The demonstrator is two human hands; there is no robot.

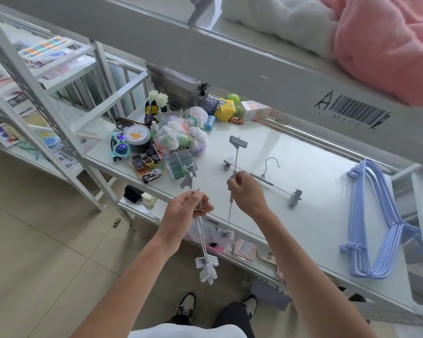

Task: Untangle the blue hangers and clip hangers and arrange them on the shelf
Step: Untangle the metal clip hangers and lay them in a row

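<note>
Over the shelf [291, 152] front edge, the left hand [181, 211] pinches a bundle of clip hangers [200, 230] while the right hand [246, 191] grips one clip hanger [235, 164] upright, seemingly to free it, blue hangers [374, 220] already stacked at the shelf's right end

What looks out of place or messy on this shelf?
The heap of toys and trinkets at the shelf's left end looks jumbled. One clip hanger lies askew mid-shelf, unlike the neatly stacked blue hangers at right. Nothing looks spilled or broken.
</note>
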